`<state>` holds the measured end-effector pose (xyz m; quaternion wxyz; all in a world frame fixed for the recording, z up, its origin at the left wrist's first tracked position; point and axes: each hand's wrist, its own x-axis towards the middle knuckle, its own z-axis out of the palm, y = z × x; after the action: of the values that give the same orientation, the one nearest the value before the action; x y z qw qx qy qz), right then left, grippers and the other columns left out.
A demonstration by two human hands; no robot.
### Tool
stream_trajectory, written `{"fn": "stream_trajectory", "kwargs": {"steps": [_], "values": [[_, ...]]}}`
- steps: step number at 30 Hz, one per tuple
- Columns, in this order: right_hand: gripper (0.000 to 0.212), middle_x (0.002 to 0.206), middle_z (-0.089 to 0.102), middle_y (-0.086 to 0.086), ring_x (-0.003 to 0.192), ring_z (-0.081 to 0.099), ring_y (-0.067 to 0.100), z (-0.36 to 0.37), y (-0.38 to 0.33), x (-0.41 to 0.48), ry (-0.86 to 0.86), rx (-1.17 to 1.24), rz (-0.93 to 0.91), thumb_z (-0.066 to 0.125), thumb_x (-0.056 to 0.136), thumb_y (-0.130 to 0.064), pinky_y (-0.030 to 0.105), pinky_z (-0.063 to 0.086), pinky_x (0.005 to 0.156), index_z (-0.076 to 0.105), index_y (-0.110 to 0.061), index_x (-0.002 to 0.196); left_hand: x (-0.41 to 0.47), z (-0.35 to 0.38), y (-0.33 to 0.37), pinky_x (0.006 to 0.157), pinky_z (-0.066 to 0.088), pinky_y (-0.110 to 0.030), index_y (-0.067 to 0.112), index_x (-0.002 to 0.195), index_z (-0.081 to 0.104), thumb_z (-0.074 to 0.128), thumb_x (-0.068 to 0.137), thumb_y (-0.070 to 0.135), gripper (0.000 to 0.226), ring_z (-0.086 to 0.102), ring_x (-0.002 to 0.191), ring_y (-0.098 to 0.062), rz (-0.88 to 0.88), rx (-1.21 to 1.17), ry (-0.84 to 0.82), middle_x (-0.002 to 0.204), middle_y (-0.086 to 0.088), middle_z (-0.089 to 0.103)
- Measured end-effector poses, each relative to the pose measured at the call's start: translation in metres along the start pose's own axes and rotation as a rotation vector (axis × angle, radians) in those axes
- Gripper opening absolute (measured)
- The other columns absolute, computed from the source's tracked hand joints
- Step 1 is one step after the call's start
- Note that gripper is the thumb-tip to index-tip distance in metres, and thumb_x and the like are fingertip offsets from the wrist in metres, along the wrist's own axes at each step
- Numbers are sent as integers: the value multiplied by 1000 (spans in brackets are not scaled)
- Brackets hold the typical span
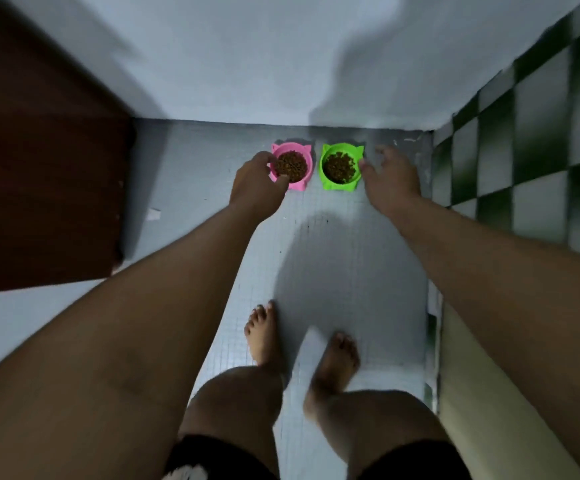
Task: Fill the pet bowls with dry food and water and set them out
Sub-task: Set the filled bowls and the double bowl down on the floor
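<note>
The left hand reaches down, thumb and fingers pinching the pink bowl at its 8 o'clock rim. The right hand, fingers spread and empty, is at 3 o'clock of the green bowl. Both bowls, on the floor, hold kibble.

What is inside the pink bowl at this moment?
Brown dry kibble fills the pink bowl. The left hand grips the bowl's left edge, and its fingers cover that part of the contents. The bowl's bottom under the kibble is hidden.
</note>
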<state>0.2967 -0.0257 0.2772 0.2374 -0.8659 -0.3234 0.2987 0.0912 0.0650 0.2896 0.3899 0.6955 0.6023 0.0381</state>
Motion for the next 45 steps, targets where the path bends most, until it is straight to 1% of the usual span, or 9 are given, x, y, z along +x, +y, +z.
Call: {"fn": "stream_trajectory", "kwargs": {"steps": [6, 10, 21, 24, 26, 33, 36, 40, 45], "values": [[37, 129, 62, 11, 119, 59, 28, -107, -81, -122, 16, 118, -63, 62, 96, -33, 43, 49, 101, 61, -18, 130, -124, -106, 76, 98, 51, -34, 20, 136, 58, 70, 94, 30, 45, 61, 118, -25, 91, -29, -3, 129, -8, 66], [39, 131, 58, 9, 118, 58, 26, -153, -122, -200, 22, 174, -67, 62, 95, -37, 44, 50, 101, 59, -25, 132, -192, -157, 99, 93, 49, -30, 21, 135, 59, 71, 94, 31, 44, 62, 117, -23, 140, -29, 4, 128, -7, 67], [51, 147, 51, 10, 133, 49, 28, -180, -145, -432, 170, 117, -95, 58, 100, -33, 48, 41, 111, 46, -17, 147, -390, -230, 62, 84, 40, -21, 18, 128, 65, 71, 95, 26, 34, 58, 102, -12, 369, -54, -17, 108, 4, 62], [52, 147, 50, 10, 132, 50, 27, -180, -146, -492, 217, 112, -98, 57, 99, -35, 47, 41, 112, 46, -17, 147, -436, -240, 49, 75, 40, -10, 17, 126, 66, 71, 96, 23, 31, 55, 97, -7, 407, -89, -34, 100, 12, 58], [52, 146, 50, 10, 131, 50, 26, -181, -143, -527, 250, 150, -83, 59, 98, -36, 46, 42, 111, 47, -18, 145, -463, -242, 44, 67, 38, -2, 18, 123, 66, 73, 94, 22, 30, 58, 95, -9, 432, -101, -38, 95, 14, 59], [48, 138, 58, 10, 119, 60, 22, -189, -105, -630, 379, 223, -32, 62, 96, -34, 34, 47, 102, 53, -18, 141, -549, -229, 34, 93, 54, -33, 21, 122, 67, 75, 88, 32, 36, 67, 105, -18, 558, -102, -157, 116, -3, 68], [47, 133, 60, 11, 115, 62, 24, -193, -80, -678, 448, 260, -7, 63, 95, -33, 40, 50, 101, 55, -17, 138, -593, -219, 31, 88, 53, -30, 27, 113, 64, 76, 89, 31, 26, 67, 101, -18, 592, -121, -197, 110, 0, 66], [45, 124, 62, 8, 103, 65, 23, -205, -34, -762, 586, 308, 31, 64, 93, -34, 35, 54, 91, 56, -19, 136, -672, -193, 36, 89, 54, -29, 23, 122, 65, 74, 92, 30, 32, 67, 100, -17, 662, -149, -235, 107, 3, 64], [47, 124, 59, 6, 103, 63, 21, -222, 36, -881, 722, 341, 116, 65, 93, -32, 31, 52, 88, 53, -23, 138, -795, -141, 50, 78, 51, -21, 19, 126, 63, 72, 94, 26, 33, 63, 90, -10, 810, -110, -345, 104, 4, 61]]}}
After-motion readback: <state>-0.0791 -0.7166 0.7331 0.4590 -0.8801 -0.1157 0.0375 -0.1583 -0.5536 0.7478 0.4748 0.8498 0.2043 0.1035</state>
